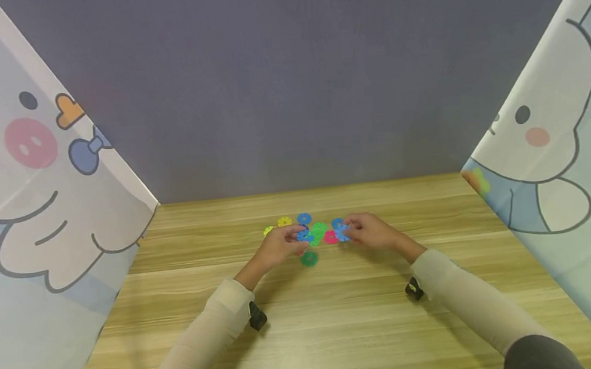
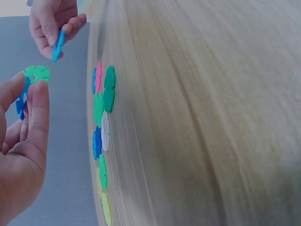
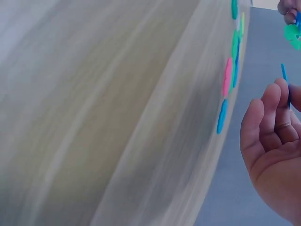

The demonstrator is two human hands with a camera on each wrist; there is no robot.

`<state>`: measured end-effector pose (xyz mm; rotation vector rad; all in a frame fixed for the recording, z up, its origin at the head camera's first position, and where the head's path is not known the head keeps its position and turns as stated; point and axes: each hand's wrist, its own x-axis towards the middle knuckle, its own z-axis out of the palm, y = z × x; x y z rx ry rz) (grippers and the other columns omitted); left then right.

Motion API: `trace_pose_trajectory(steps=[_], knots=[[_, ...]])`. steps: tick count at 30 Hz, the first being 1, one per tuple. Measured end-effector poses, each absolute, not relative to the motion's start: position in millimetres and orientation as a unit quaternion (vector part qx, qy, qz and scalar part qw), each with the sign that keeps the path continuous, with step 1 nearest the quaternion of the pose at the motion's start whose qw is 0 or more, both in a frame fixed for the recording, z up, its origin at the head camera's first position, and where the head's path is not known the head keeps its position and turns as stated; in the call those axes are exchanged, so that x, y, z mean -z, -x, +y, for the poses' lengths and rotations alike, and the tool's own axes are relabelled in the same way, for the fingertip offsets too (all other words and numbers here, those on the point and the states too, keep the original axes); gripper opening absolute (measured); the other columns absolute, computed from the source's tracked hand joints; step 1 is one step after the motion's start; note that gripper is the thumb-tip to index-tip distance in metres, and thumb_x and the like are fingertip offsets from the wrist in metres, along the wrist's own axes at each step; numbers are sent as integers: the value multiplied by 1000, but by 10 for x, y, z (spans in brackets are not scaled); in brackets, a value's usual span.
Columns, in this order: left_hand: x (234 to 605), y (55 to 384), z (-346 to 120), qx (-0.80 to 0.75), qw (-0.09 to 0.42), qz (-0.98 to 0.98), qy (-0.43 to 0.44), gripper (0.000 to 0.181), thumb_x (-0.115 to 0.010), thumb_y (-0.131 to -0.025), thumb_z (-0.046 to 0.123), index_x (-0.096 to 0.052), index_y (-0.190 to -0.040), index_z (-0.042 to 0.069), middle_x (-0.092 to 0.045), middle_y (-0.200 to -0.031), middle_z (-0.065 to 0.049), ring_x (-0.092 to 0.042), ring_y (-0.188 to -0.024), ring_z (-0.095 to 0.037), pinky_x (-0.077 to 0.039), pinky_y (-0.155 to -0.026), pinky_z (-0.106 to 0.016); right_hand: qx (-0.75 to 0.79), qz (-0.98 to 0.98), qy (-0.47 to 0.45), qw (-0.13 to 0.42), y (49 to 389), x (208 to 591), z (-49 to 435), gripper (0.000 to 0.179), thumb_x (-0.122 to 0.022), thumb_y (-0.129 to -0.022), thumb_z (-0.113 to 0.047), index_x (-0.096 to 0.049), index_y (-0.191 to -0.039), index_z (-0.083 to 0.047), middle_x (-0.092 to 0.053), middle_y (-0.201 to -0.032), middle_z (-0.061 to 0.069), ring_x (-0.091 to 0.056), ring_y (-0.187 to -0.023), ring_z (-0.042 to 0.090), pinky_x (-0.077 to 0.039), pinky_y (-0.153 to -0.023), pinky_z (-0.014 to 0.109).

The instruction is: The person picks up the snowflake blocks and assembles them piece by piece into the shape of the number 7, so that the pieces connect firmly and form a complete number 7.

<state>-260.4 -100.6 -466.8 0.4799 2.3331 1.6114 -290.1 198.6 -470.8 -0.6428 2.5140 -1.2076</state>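
Above the table, my left hand pinches a blue notched disc between thumb and fingers. A bright green notched disc stands at an angle to the blue one, and the two look slotted together. To the right, my right hand pinches a lighter blue notched disc between thumb and fingertips, edge-on in the right wrist view. The two hands are apart, facing each other. Beneath them lie a pink disc, a dark green disc and several other flat discs.
The loose discs lie in a cluster on the wooden table, with a yellow disc and a blue disc toward the back. A dark grey panel rises behind the table. Cartoon-printed panels stand at both sides.
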Motion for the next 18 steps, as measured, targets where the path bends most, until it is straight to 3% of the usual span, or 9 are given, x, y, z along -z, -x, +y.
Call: trace_pose_trajectory(steps=[3, 10, 18], knots=[[4669, 2607, -1012, -557, 133, 803, -167, 49, -74, -94, 14, -59, -140, 3, -62, -113, -17, -76, -91, -21, -64, -85, -44, 444, 860, 202, 152, 2911, 4689, 1926, 26, -59, -103, -18, -64, -121, 0, -61, -71, 2, -53, -59, 11, -49, -55, 23], [4669, 2617, -1016, -555, 132, 803, -169, 50, -74, -94, 14, -59, -141, 2, -61, -113, -17, -76, -92, -24, -63, -86, -45, 479, 842, 179, 172, 2901, 4654, 1829, 35, -58, -103, -15, -59, -131, 6, -68, -84, 19, -63, -70, 14, -60, -66, 29], [4684, 2633, -1009, -555, 133, 803, -174, 51, -76, -93, 16, -59, -140, 2, -62, -120, -22, -75, -87, -18, -63, -85, -46, 520, 810, 170, 211, 2886, 4650, 1756, 36, -54, -105, -14, -56, -134, 8, -64, -84, 13, -59, -71, 13, -57, -66, 30]])
